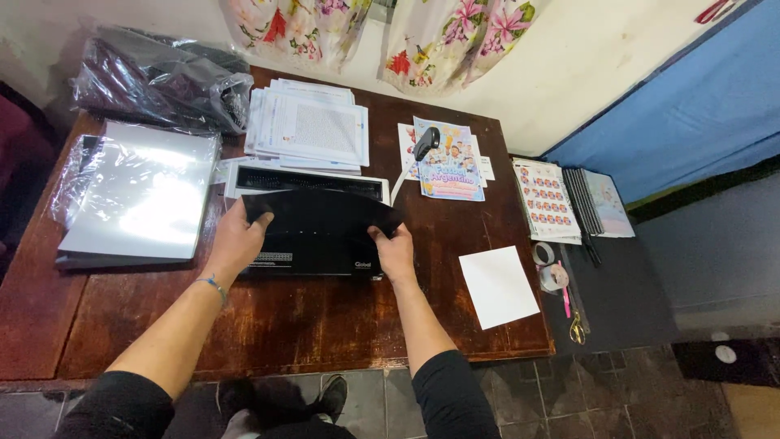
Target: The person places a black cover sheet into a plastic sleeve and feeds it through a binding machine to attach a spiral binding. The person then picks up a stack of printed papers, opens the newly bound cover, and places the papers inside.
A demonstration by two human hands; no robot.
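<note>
A black sheet point(321, 213), bowed upward, is held over a black-and-white binding machine point(313, 244) on the brown wooden table point(309, 317). My left hand point(234, 241) grips the sheet's left edge. My right hand point(395, 250) pinches its right edge. The machine's lever point(418, 154) with a black knob rises at its right side. A stack of printed white pages point(309, 128) lies just behind the machine.
Clear plastic sheets in wrap point(138, 195) and a bag of dark items point(158, 81) sit at left. Colourful printed cards point(447, 158), a white sheet point(497, 286), sticker sheets point(546, 202), tape rolls point(552, 272) and scissors point(575, 325) lie at right. My shoes point(284, 402) show below.
</note>
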